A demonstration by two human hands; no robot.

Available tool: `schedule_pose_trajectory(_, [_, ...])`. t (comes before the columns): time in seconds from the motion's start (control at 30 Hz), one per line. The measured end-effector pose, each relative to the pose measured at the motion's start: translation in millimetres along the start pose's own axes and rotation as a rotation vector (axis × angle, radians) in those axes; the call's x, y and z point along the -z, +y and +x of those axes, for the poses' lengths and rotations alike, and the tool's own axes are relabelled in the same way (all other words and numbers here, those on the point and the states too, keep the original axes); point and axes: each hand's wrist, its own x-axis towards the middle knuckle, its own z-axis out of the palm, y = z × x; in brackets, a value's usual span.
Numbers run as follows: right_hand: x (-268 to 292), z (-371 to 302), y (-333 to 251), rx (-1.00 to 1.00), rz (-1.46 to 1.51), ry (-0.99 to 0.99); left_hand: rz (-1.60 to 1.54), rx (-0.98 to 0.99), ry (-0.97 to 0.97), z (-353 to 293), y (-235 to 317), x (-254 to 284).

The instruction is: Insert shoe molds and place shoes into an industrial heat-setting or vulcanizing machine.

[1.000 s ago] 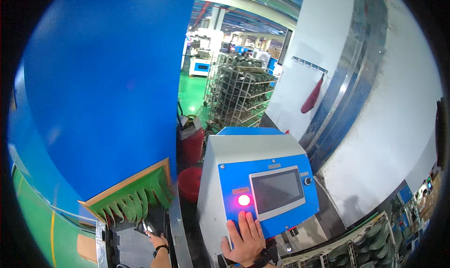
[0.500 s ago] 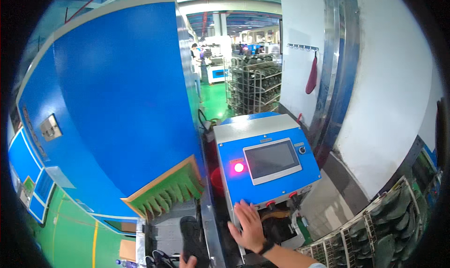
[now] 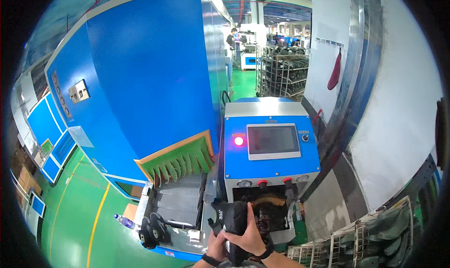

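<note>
A black shoe upper (image 3: 229, 216) with a small white mark is in front of me, below the blue control panel. My left hand (image 3: 216, 246) grips its near left side, thumb on top. From the right, my right hand (image 3: 249, 239) wraps round the same upper, its index finger stretched along the side. The near end of the upper is partly hidden behind my hands. To the left, a pair of black shoes (image 3: 154, 229) sits at the near end of the conveyor (image 3: 177, 204), apart from both hands.
Before me stands a machine with a control panel (image 3: 272, 148), a glowing red button and a dark cavity (image 3: 272, 212) below. A large blue oven-like housing (image 3: 150, 80) with green curtain strips (image 3: 180, 160) rises left. A wire rack (image 3: 356, 244) of dark pieces stands right; a bottle (image 3: 124, 221) lies left.
My right hand has left its spread position by the panel and now grips the black shoe upper. My left hand, earlier at a black shoe over the conveyor, is further right. The view has shifted.
</note>
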Motion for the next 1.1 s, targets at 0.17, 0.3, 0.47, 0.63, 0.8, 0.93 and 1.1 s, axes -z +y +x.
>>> schedule_pose_trajectory(0.17, [32, -29, -15, 0.051, -0.233, 0.204, 0.554, 0.149, 0.237, 7, -27, -15])
schedule_pose_trajectory(0.3, [57, -46, -24, -0.047, -0.386, 0.173, 1.329, -0.173, -0.059, 0, -40, -12])
schedule_pose_trajectory(0.47, [77, -65, -20, -0.141, -0.469, -0.086, 1.592, -0.224, -0.291, -22, -63, 0])
schedule_pose_trajectory(0.63, [111, -97, 66, -0.472, 0.328, 0.076, 1.297, -0.377, -0.388, -31, -59, -7])
schedule_pose_trajectory(0.8, [108, -124, 90, -0.565, 1.067, 0.342, 0.413, 0.128, -0.004, -20, -47, -4])
schedule_pose_trajectory(0.93, [128, -113, 82, -0.576, 0.45, 0.419, 0.793, 0.432, -0.095, -2, -52, 40])
schedule_pose_trajectory(1.1, [131, -55, 59, -0.42, -0.1, 0.304, 1.1, 0.403, -0.449, -9, -48, 37])
